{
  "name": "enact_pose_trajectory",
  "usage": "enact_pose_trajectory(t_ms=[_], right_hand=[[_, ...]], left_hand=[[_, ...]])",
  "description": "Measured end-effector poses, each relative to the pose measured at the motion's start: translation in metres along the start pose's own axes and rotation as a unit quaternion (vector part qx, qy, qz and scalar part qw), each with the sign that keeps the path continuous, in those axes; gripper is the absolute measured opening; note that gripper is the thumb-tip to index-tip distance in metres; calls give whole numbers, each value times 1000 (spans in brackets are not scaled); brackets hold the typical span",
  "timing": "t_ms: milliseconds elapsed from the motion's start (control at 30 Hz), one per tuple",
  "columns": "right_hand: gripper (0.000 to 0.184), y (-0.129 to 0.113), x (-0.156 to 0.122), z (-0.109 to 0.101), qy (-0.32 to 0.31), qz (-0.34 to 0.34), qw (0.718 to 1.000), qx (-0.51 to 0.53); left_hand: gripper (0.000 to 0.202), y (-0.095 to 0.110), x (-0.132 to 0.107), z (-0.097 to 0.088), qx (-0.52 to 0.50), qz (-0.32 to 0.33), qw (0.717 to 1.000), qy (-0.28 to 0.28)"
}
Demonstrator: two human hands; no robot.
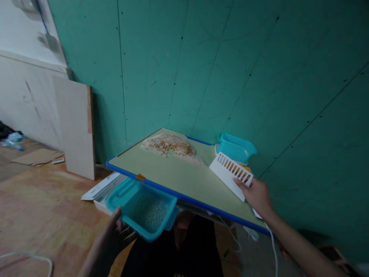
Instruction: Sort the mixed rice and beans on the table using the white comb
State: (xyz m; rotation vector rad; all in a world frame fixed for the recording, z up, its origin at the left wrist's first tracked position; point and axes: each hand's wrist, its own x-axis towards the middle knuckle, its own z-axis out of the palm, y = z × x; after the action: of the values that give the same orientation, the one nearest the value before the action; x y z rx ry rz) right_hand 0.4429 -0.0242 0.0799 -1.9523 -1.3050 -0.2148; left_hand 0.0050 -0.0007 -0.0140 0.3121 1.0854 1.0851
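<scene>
grain pile lies beyond both hands

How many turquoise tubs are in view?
2. One tub, with pale grains inside, is by the person's left hand, below the board's front edge; another is near the green wall, at right. More may be hidden.

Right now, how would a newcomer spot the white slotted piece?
Below the green wall, find the blue-edged tabletop. At its right side, the right hand grips the white slotted piece. Unlike the teal bin just beyond, it is white with a row of slots.
</scene>
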Motion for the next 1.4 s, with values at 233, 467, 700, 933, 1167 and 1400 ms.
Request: enact_pose_trajectory(t_ms=[233,467,700,933,1167,1400], right_hand=[[37,-4,14,14,-23,-32,998,52],[32,-19,26,29,-44,-40,994,91],[31,-37,37,54,-71,-49,995,55],[20,-64,47,80,-65,-69,994,59],[21,-82,52,93,-100,-57,991,63],[21,-91,54,106,-105,-54,987,107]], left_hand=[[52,1,-3,3,13,7,999,32],[51,2,-5,6,19,5,999,47],[53,3,-8,9,22,-2,999,49],[51,3,-9,8,22,-4,998,57],[50,0,-7,6,17,5,998,56],[52,-3,0,2,15,10,999,49]])
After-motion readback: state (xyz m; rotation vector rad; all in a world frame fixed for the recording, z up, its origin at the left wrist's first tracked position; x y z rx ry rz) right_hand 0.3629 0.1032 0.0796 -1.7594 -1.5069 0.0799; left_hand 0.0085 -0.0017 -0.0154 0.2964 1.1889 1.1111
